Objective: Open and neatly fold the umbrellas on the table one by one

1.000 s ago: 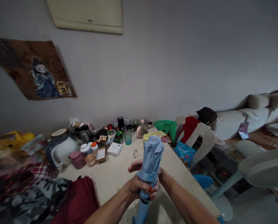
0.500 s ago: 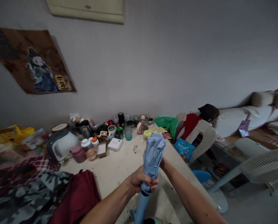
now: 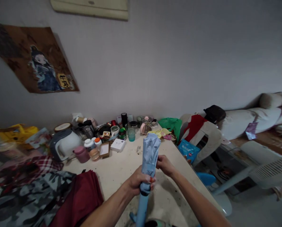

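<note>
A folded light-blue umbrella (image 3: 150, 153) stands nearly upright over the table, its canopy gathered at the top and its blue handle (image 3: 142, 209) pointing down toward me. My left hand (image 3: 141, 181) is closed around the lower end of the canopy, just above the handle. At the canopy's right edge is my right hand (image 3: 165, 165), its fingers pinched against the fabric. The fingertips are partly hidden by the umbrella, so the exact bit they hold does not show.
A cream table (image 3: 122, 170) lies below. Along its back stand a kettle (image 3: 66, 145), a pink jar (image 3: 81, 154), a white box (image 3: 117, 145) and a teal glass (image 3: 131, 135). Dark red cloth (image 3: 84, 195) lies left; a chair (image 3: 208, 135) and fan (image 3: 273, 170) are right.
The umbrella has shifted a little left and is more upright. My right hand, mostly hidden behind it before, now shows at its right edge. My left hand keeps its grip.
</note>
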`<state>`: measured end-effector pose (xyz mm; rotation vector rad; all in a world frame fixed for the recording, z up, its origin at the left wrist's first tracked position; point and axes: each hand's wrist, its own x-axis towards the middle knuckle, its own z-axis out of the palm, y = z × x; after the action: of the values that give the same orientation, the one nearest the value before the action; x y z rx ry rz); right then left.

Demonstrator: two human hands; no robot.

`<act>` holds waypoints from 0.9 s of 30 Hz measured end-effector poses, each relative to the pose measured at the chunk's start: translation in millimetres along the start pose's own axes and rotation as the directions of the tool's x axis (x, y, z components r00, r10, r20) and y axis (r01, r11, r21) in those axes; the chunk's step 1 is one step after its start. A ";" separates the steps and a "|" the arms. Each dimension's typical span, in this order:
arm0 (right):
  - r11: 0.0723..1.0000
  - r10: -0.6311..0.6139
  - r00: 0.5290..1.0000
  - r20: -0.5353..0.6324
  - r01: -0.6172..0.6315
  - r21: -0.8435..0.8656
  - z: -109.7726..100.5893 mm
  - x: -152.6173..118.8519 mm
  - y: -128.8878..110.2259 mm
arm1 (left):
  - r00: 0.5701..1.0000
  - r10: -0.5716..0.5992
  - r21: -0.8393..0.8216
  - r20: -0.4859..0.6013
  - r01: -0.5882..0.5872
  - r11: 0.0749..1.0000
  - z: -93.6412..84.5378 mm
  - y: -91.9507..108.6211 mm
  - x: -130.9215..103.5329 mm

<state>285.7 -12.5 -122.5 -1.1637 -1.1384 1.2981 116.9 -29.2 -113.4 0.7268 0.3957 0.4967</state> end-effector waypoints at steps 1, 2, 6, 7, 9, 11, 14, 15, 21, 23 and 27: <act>1.000 0.015 1.000 0.022 -0.016 0.002 -4.9 -4.4 0.7 | 0.999 0.015 0.006 -0.044 -0.015 1.000 -4.1 -0.8 -1.0; 1.000 0.030 0.999 0.038 -0.030 0.005 -9.0 -9.0 -0.3 | 0.996 0.026 0.014 -0.085 -0.025 1.000 -7.5 -1.7 -1.6; 0.998 0.062 0.997 0.049 -0.062 -0.008 -16.9 -27.3 -16.6 | 0.987 0.032 0.029 -0.158 -0.028 0.999 -11.9 -3.7 -1.5; 0.998 0.070 0.996 0.053 -0.069 -0.014 -17.0 -31.4 -21.9 | 0.986 0.038 0.025 -0.164 -0.035 0.999 -11.0 -3.5 -1.3; 0.996 0.088 0.994 0.068 -0.087 -0.028 -16.0 -38.9 -31.7 | 0.979 0.073 0.053 -0.192 -0.064 0.997 -7.5 -2.1 -0.9; 0.993 0.098 0.994 0.055 -0.094 -0.069 -13.9 -45.2 -39.3 | 0.969 0.111 0.118 -0.223 -0.086 0.989 -2.4 0.5 -0.4; 0.982 0.048 0.998 -0.030 -0.053 -0.183 -8.9 -51.2 -45.7 | 0.944 0.164 0.251 -0.286 -0.091 0.964 7.0 5.8 0.9; 0.975 0.020 0.998 -0.056 -0.032 -0.220 -6.6 -52.3 -46.6 | 0.932 0.182 0.299 -0.314 -0.085 0.950 10.2 7.9 1.4; 0.949 -0.108 0.990 -0.087 0.077 -0.306 10.9 -56.7 -46.5 | 0.838 0.325 0.629 -0.438 0.027 0.777 23.8 17.7 2.4; 0.942 -0.134 0.989 -0.054 0.110 -0.317 14.8 -59.4 -47.4 | 0.815 0.364 0.688 -0.451 0.058 0.723 24.9 18.8 1.6; 0.922 -0.166 0.986 -0.009 0.151 -0.358 17.2 -62.3 -49.2 | 0.798 0.420 0.773 -0.432 0.088 0.628 22.7 18.5 0.5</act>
<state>274.4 -72.9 -69.4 -1.3199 -1.4487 0.9635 123.3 -29.0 -84.9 1.4723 1.1861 0.7545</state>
